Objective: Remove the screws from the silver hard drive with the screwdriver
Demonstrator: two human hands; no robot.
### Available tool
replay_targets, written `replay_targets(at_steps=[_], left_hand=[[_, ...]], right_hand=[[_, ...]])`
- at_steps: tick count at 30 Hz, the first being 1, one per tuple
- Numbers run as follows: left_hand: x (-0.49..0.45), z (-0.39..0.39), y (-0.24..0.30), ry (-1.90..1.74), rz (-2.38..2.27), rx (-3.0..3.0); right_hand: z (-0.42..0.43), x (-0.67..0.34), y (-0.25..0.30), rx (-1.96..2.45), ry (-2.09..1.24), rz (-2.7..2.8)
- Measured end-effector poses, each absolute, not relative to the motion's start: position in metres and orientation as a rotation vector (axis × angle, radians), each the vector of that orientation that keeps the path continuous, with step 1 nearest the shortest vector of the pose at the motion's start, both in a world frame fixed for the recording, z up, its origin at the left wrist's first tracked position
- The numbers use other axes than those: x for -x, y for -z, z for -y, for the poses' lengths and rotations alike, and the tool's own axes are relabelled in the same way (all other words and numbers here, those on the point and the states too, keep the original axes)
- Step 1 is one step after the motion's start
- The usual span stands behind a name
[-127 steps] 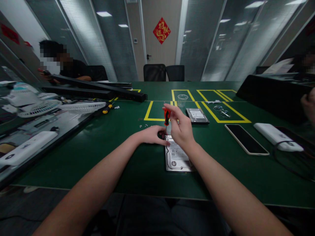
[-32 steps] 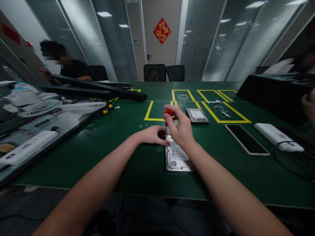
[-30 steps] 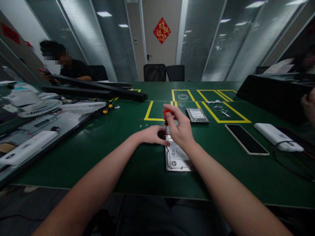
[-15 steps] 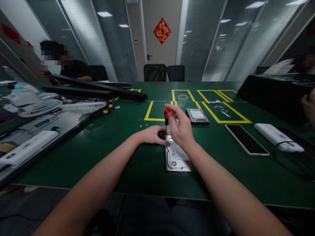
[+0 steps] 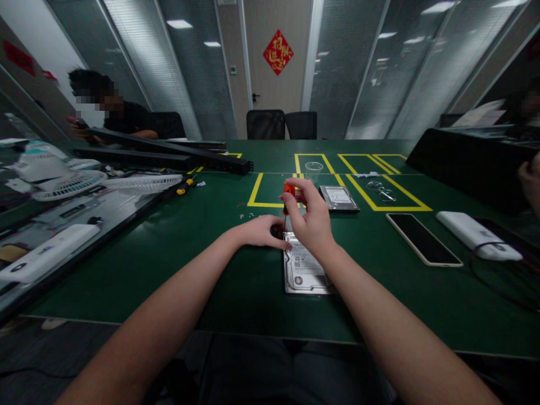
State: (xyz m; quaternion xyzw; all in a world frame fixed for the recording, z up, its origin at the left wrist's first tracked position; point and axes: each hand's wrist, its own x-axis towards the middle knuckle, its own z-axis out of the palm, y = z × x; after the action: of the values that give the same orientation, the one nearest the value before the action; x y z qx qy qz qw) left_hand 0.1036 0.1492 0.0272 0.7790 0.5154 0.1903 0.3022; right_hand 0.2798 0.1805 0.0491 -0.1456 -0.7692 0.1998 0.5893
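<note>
A silver hard drive [image 5: 302, 272] lies flat on the green table [image 5: 202, 247] in front of me. My right hand [image 5: 310, 220] pinches the red handle of a small screwdriver [image 5: 287, 197], which stands upright over the drive's far left corner. My left hand [image 5: 264, 231] rests at that same corner, its fingers curled against the drive's edge and the screwdriver's shaft. Whether the left fingers grip the shaft is hidden.
A second hard drive [image 5: 338, 197] and a clear plastic cup [image 5: 313, 170] sit in yellow-taped squares beyond. A phone [image 5: 422, 238] and white power bank [image 5: 476, 234] lie to the right. Small screws [image 5: 246, 215], a yellow screwdriver [image 5: 184, 187], fan parts and long black bars lie left. A person sits far left.
My right fingers have shifted round the screwdriver's handle, and the handle has turned slightly. The left hand and the drive have stayed in place.
</note>
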Motion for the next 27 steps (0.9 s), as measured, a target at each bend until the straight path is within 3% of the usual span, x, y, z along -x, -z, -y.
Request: replay_targets(at_steps=[27], left_hand=[[-0.1020,-0.1515,-0.0222,-0.536,-1.347,-2.064]], right_hand=[[-0.1789,-0.2822,-0.0498,0.315,-0.475,1.828]])
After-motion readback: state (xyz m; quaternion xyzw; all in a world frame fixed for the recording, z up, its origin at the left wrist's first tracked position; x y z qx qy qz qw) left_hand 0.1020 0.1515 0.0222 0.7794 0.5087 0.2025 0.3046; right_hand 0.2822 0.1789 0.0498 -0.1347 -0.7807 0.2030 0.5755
